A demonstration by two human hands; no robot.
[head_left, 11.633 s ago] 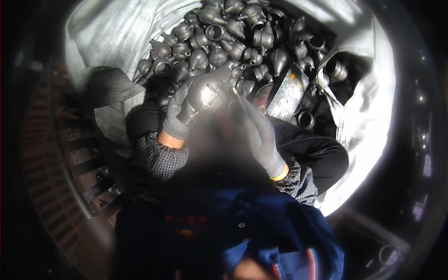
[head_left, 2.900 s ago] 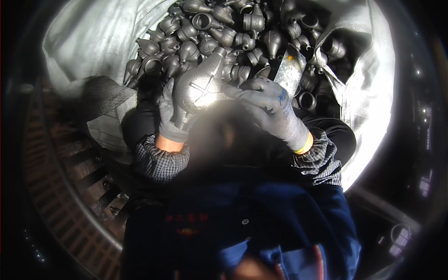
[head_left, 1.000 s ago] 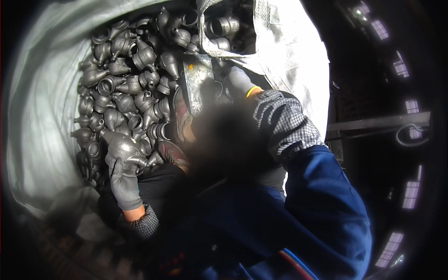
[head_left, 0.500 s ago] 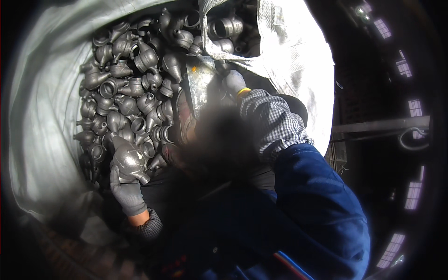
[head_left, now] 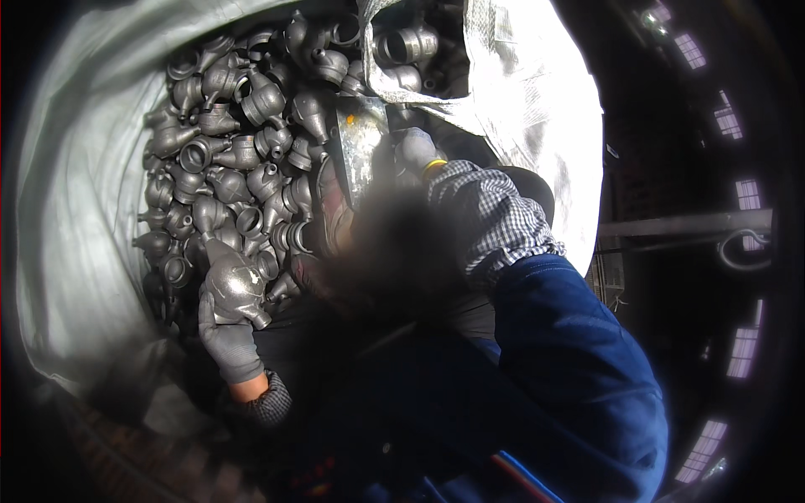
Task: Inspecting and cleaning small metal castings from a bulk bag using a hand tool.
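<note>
My left hand (head_left: 225, 339), in a grey glove, is closed around the lower left side of a grey metal casting (head_left: 236, 283). The casting has a rounded body with a narrow neck and a short stub, and it sits above a heap of similar castings (head_left: 226, 186). My right hand (head_left: 414, 151), also gloved, is curled beside a worn metal plate (head_left: 360, 138) with an orange spot. Its fingers are largely hidden, and what they hold I cannot make out. A dark blur covers the area just below that hand.
A large white woven bag (head_left: 80, 210) surrounds the castings, its bright folded side (head_left: 537, 92) on the right. A bag strap (head_left: 419, 98) loops over castings at the top. Shoes (head_left: 335, 210) show beside the heap. A pale beam (head_left: 683, 223) stands farther right.
My right hand has shifted slightly to the left, and the metal plate has moved a little. My left hand and its casting have hardly moved.
</note>
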